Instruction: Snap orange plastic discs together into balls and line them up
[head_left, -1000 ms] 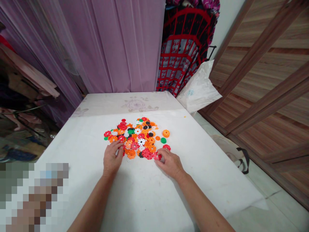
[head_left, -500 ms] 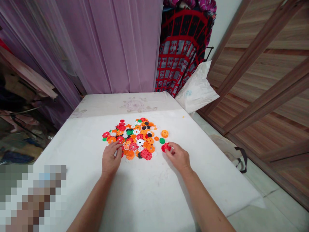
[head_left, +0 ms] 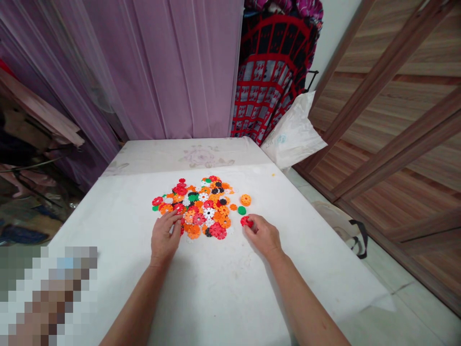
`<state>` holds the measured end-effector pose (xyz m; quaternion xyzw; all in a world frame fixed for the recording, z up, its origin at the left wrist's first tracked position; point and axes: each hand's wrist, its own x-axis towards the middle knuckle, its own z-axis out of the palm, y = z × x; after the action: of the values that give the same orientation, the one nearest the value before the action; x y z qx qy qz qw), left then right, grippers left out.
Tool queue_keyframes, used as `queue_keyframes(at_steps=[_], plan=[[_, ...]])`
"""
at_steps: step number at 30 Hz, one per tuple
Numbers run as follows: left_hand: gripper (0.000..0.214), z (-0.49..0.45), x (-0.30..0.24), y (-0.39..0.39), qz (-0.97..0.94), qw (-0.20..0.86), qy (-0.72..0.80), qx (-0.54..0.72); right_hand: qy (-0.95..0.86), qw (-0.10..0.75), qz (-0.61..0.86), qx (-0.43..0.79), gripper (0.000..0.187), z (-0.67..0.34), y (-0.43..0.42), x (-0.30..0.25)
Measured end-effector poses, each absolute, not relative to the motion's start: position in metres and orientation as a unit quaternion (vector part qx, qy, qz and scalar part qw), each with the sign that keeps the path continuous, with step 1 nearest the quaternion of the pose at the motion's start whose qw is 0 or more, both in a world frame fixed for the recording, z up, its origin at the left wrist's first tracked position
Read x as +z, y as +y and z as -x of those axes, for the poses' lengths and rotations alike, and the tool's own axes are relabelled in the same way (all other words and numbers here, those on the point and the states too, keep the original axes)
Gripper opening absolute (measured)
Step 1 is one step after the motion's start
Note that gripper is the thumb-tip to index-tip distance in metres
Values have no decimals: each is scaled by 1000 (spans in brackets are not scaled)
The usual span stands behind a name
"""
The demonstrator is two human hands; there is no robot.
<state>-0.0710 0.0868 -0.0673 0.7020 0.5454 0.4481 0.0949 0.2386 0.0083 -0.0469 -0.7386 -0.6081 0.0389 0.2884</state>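
A pile of flower-shaped plastic discs (head_left: 209,212) in red, orange, white, black and green lies on the white-covered table (head_left: 216,288). My left hand (head_left: 166,236) rests at the pile's left front edge, thumb and fingers apart, fingertips touching or just over the discs there. To the right of the pile, my right hand (head_left: 264,234) pinches a red flower-shaped disc (head_left: 246,221) low over the table; whether more than one red piece is there is hard to make out. Just beyond it are a green disc (head_left: 242,210), a small orange disc (head_left: 233,207) and a larger orange disc (head_left: 245,199).
A purple curtain (head_left: 173,72) hangs behind the table. At the far right corner stands a white bag (head_left: 293,134) beside a red and black patterned cloth (head_left: 266,81). Wooden cabinet doors (head_left: 396,120) line the right side. Clothes (head_left: 36,110) hang at left.
My right hand has shifted slightly, its fingers closing in more around the red disc by the green one. The left hand stays nearly where it was.
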Motion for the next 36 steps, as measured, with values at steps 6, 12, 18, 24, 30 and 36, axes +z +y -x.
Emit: queue_keyframes(at_steps=[6, 12, 18, 24, 30, 36], plan=[[28, 71, -69, 87, -700, 94, 544, 453, -615, 292, 732, 29, 23, -237, 8, -45], [28, 70, -69, 87, -704, 98, 542, 450, -621, 286, 730, 18, 22, -237, 9, -47], [28, 71, -68, 87, -700, 94, 545, 452, -624, 297, 723, 13, 22, -237, 8, -47], [27, 72, -68, 87, -703, 100, 548, 443, -629, 335, 701, -26, 22, -233, 9, -46], [27, 70, -68, 86, -699, 102, 549, 447, -662, 336, 669, -24, 21, -212, 11, -44], [27, 70, -65, 86, -698, 110, 553, 441, -681, 251, 688, 24, 26, -185, 19, -39]])
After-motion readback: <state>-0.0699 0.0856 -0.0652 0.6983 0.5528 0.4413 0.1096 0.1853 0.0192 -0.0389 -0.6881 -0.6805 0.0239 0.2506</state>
